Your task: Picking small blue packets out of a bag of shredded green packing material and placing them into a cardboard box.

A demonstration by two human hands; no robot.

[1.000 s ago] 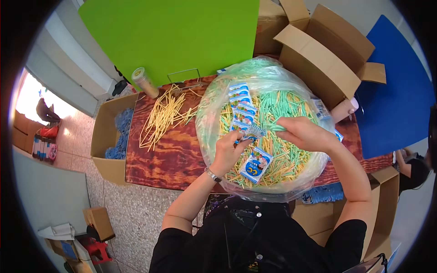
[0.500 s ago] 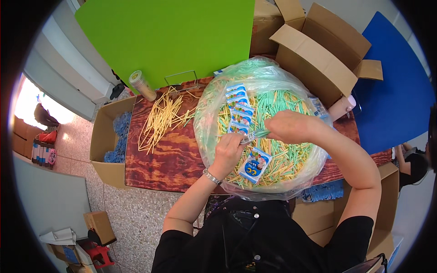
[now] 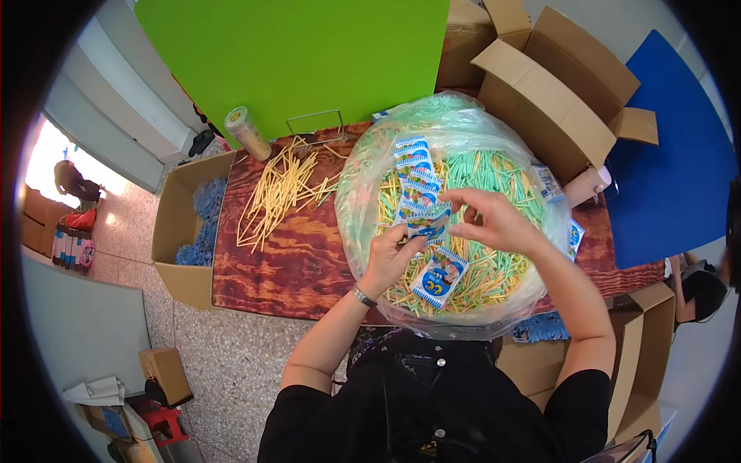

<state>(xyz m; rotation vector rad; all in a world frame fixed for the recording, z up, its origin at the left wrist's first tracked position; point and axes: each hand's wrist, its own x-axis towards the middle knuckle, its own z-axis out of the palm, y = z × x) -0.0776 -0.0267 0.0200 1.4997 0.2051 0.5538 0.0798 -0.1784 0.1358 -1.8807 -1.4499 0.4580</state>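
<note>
My left hand (image 3: 388, 261) pinches a small blue-and-white packet (image 3: 429, 225) by its near left side, above a heap of thin candy-like sticks (image 3: 485, 171) in pale green, yellow and orange. Beside the packet's right edge is my right hand (image 3: 495, 221), thumb and fingers apart, with nothing visible in it. The sticks fill a big clear plastic bag (image 3: 356, 208). On the heap lie an overlapping row of similar packets (image 3: 414, 166), beyond my left hand, and a single packet (image 3: 440, 276) nearer me. Whether sticks are inside the held packet is hidden.
Loose yellow sticks (image 3: 279, 199) and a round canister (image 3: 247, 133) are on the reddish wooden table (image 3: 285, 289). Open cardboard boxes (image 3: 544, 96) stand far right; another box (image 3: 174, 285) with blue packets sits left. A green board (image 3: 301, 62) rises behind. At right, someone (image 3: 698, 289) is partly visible.
My right hand has let go of the green sticks it held at the packet, and its fingers have spread. My left hand keeps its grip on the packet. The view has shifted slightly.
</note>
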